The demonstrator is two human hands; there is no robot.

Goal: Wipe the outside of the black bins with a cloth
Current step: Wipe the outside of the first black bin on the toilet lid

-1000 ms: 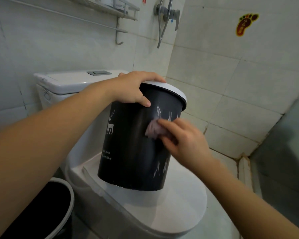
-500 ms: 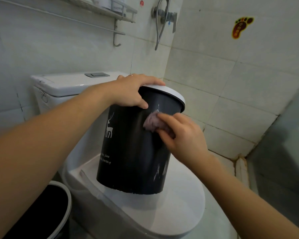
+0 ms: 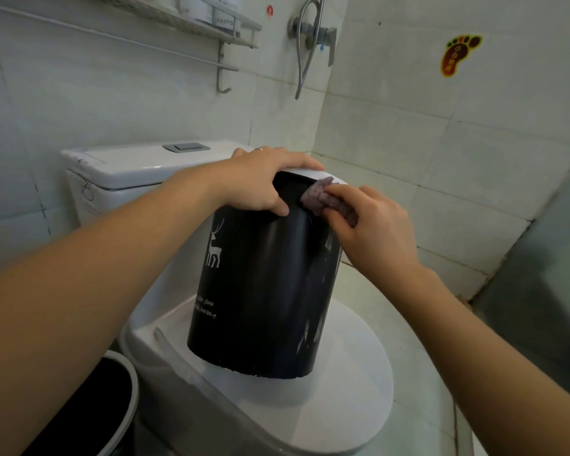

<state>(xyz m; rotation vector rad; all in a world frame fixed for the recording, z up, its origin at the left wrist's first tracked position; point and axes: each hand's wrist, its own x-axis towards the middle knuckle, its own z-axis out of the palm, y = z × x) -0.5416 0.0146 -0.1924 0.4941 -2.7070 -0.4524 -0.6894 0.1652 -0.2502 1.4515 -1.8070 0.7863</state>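
On the closed toilet lid [image 3: 349,386], the black bin [image 3: 264,291] is gripped at its rim by the left hand [image 3: 260,182], while a cloth [image 3: 316,195] is pinched against it by the right hand [image 3: 375,232].

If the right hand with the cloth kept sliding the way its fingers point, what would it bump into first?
Probably the left hand, gripping the white rim of the black bin just ahead of the right hand and its cloth; depth is uncertain.

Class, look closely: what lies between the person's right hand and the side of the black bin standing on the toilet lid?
In the head view, a purplish cloth lies between the right hand and the black bin, near its white rim.
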